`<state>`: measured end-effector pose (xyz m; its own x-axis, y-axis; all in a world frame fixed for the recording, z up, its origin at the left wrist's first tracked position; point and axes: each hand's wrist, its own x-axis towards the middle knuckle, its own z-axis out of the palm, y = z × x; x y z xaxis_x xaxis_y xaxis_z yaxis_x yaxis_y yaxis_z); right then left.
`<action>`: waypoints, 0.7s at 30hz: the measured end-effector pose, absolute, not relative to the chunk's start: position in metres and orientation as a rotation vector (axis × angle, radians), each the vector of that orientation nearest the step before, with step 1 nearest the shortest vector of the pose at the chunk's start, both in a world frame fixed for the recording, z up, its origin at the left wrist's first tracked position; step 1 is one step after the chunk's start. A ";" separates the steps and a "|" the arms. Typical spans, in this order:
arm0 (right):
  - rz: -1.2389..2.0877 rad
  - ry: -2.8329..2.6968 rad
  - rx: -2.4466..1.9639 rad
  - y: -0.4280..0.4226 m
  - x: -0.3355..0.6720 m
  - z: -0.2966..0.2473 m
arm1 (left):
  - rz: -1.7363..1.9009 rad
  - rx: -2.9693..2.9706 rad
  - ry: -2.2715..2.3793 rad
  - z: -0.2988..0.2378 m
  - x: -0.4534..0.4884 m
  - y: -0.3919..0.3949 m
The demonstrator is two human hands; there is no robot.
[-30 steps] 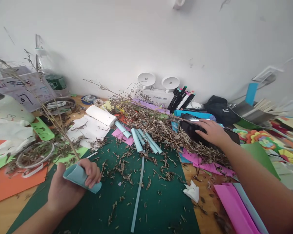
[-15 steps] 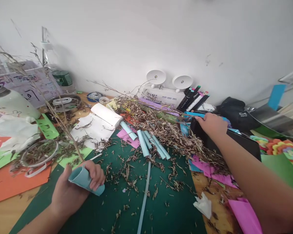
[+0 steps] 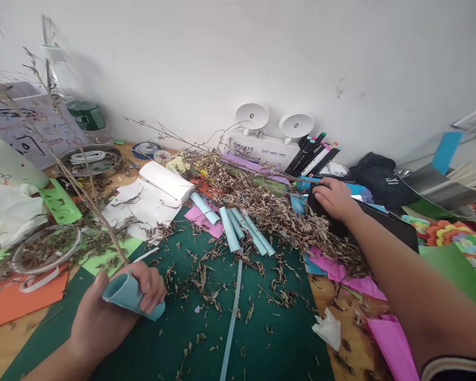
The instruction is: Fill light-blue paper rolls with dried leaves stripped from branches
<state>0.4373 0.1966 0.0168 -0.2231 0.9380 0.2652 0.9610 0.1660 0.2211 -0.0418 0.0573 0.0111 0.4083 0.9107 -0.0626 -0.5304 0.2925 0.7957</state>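
In my left hand [image 3: 113,304] is a rolled light-blue paper tube [image 3: 122,292], its open end tilted toward me. A bare dry branch [image 3: 89,198] rises up and left from behind the same fingers; whether they pinch it too is hidden. My right hand [image 3: 335,198] is curled at the upper left corner of a black flat case [image 3: 392,228]. A thin brown stem [image 3: 277,173] reaches its fingertips, and what they grip is unclear. Several smaller blue paper rolls [image 3: 230,230] and a blue paper strip [image 3: 235,317] lie on the green mat [image 3: 190,349], strewn with dry leaves.
A heap of dried leafy branches [image 3: 257,198] stretches across the table. Behind stand a white twin-lamp fixture [image 3: 262,148] and marker pens [image 3: 313,156]. On the left are a white paper roll [image 3: 166,180], a clear tape-like ring [image 3: 47,248], a metal dish [image 3: 91,166] and a bottle [image 3: 87,116].
The view has shifted slightly, so most things sit a little further left and higher. My right hand's fingers have moved slightly at the case's corner. My left hand keeps its hold.
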 end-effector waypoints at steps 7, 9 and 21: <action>-0.547 -2.356 -1.913 0.201 0.435 0.018 | 1.047 0.764 0.476 0.015 -0.042 0.053; -0.569 -2.377 -1.927 0.199 0.432 0.021 | 1.056 0.752 0.436 0.015 -0.042 0.052; -0.213 -2.735 -2.099 0.195 0.443 0.070 | 1.031 0.862 0.399 0.010 -0.040 0.046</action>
